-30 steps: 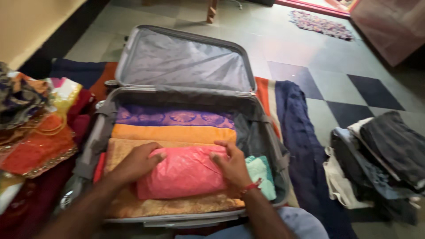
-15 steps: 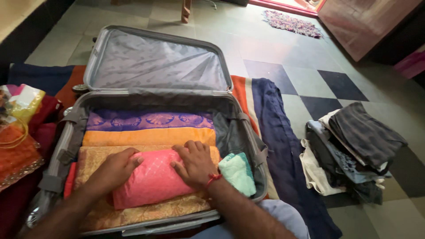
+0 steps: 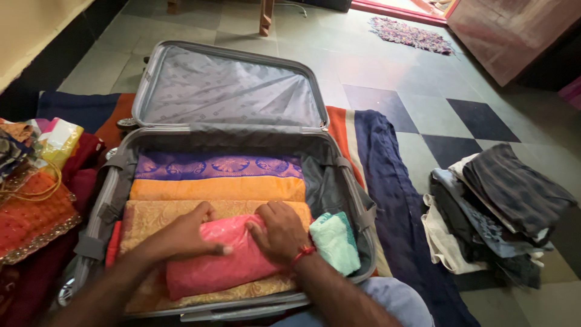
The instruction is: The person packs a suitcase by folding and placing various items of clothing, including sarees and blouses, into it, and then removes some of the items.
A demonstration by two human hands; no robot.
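the left hand point(image 3: 181, 239) and the right hand point(image 3: 279, 231) lie close together, palms down, pressing flat on the pink folded cloth point(image 3: 221, 263), it seems to keep it compact. the cloth lies under both hands, on the golden fabric point(image 3: 157, 221) in the near part of the open grey suitcase point(image 3: 109, 200), beside a mint green cloth point(image 3: 336, 239).

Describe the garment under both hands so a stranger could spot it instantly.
Find the open grey suitcase on the floor. At its near edge, the left hand and right hand press on a folded pink garment, the only pink piece, lying on gold fabric.
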